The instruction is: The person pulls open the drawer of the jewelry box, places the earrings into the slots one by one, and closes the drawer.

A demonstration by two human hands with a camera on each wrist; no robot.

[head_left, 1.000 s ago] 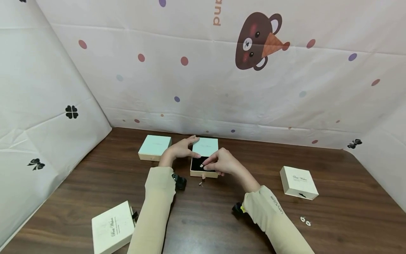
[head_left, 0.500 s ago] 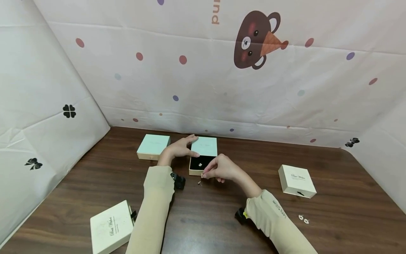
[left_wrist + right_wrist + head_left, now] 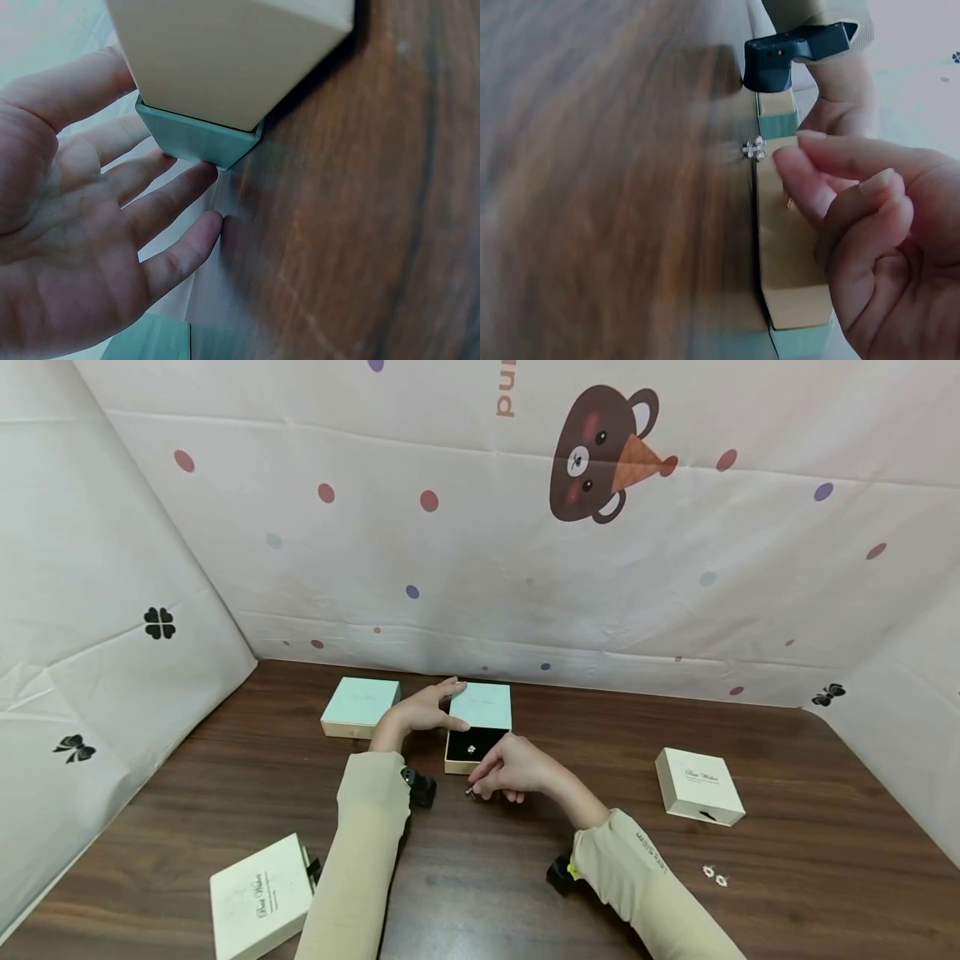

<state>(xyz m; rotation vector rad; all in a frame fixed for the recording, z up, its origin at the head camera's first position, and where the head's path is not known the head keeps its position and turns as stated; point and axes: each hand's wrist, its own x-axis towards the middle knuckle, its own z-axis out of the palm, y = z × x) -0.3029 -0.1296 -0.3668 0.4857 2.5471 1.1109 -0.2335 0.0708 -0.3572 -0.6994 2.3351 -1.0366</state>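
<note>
My left hand [image 3: 420,708] rests against the left side of a mint jewellery box [image 3: 482,706], thumb near the sleeve's front edge; in the left wrist view several fingertips meet the sleeve's side. The box's cream drawer is pulled part way out, showing a black lining [image 3: 462,743] with one clover-shaped earring [image 3: 471,749] on it. In front of the drawer my right hand [image 3: 517,770] has thumb and forefinger close together, the other fingers curled. Just beyond those fingertips lies another clover-shaped stud earring [image 3: 754,148] on the table; a narrow gap shows between them.
Left of my left hand sits another mint box [image 3: 362,702]. One white box [image 3: 258,893] lies at the front left, another white box [image 3: 700,787] at the right. Two white flower-shaped earrings [image 3: 715,876] lie in front of the latter. Fabric [image 3: 390,552] walls the table's back and sides.
My right hand has left the earring in the drawer, passed the drawer's pull tab and come down to the earring on the table. My left hand stays at the box.
</note>
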